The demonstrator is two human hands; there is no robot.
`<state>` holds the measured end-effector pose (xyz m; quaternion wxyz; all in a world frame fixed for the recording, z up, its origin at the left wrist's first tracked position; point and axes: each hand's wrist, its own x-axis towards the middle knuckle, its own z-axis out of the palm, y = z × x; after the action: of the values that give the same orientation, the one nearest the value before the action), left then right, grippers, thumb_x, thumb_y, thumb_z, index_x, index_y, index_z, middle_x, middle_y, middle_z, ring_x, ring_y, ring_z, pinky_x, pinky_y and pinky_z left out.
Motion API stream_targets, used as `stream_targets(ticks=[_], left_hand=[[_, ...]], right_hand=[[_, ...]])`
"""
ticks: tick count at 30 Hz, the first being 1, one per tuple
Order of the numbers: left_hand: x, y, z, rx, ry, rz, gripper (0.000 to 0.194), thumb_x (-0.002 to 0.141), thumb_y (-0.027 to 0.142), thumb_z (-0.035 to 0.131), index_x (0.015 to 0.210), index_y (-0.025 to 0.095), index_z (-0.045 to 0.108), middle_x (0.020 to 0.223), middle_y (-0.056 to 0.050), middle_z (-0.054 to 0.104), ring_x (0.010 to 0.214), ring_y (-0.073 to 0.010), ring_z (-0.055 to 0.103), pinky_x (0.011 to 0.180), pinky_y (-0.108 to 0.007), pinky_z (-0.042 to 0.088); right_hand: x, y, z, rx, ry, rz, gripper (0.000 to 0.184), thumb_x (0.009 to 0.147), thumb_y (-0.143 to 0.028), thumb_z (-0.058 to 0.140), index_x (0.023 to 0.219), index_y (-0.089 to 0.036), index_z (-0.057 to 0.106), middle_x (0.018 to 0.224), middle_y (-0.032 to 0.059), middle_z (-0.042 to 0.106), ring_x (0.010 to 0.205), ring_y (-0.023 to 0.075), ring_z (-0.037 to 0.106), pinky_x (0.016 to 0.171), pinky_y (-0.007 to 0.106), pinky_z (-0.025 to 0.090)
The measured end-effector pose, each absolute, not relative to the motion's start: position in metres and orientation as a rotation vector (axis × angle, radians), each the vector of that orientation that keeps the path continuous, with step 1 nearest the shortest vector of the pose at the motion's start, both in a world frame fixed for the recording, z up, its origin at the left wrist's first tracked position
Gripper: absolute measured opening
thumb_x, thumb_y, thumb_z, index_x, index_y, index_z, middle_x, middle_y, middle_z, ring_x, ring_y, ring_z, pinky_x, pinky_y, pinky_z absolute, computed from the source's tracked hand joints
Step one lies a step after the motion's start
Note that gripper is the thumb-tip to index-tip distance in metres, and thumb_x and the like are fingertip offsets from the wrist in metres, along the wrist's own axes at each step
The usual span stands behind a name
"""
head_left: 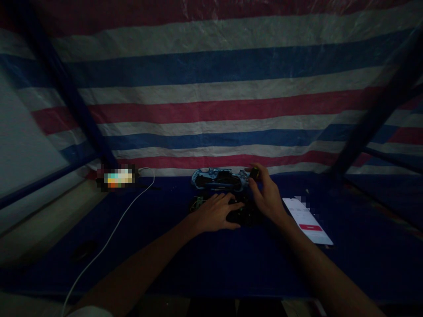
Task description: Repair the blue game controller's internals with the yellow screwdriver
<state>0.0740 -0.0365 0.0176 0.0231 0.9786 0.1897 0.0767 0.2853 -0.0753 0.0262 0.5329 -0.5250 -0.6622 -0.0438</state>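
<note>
L hand (216, 213) open, spread on base (244, 215) | R hand (269, 193) pinching yellow-black part (254, 173) | shell (218, 180) just beyond L hand | status: seems partway, shell off base, part loose from both

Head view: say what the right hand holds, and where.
The right hand holds a small black-and-yellow object between thumb and fingers; which part cannot be told.
</note>
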Motion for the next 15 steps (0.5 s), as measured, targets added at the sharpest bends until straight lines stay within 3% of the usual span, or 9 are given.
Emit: stream_targets(ticks=[5,11,15], left_hand=[[0.0752,-0.0375,0.0188,3.028,0.608,0.223,0.067,0.093,0.059,0.065,0.152,0.029,0.05,0.14,-0.012,0.056,0.123,-0.0328,0.059,0.106,-0.048,0.045],[0.0752,-0.0371,0.0177,3.005,0.603,0.234,0.067,0.092,0.058,0.067,0.151,0.03,0.051,0.139,-0.012,0.056,0.123,-0.0334,0.059,0.107,-0.05,0.046],[0.0748,-0.0366,0.0177,3.012,0.592,0.237,0.067,0.092,0.058,0.067,0.151,0.03,0.051,0.139,-0.012,0.056,0.122,-0.0334,0.059,0.106,-0.05,0.046]], right_hand=[[0.2811,-0.0759,0.0295,-1.259,-1.498,-0.254,0.037,0.096,-0.039,0.063,0.131,-0.027,0.06,0.113,0.0096,0.059,0.097,0.0246,0.063,0.088,0.046,0.057],[0.2776,-0.0763,0.0262,-1.19,-1.533,-0.097,0.041,0.105,-0.035,0.042,0.145,-0.028,0.046,0.124,0.0109,0.064,0.111,0.0253,0.064,0.097,0.048,0.053],[0.2754,-0.0738,0.024,-1.212,-1.502,-0.09,0.035,0.102,-0.043,0.05,0.132,-0.025,0.055,0.113,0.0098,0.066,0.102,0.0251,0.066,0.091,0.045,0.055]])
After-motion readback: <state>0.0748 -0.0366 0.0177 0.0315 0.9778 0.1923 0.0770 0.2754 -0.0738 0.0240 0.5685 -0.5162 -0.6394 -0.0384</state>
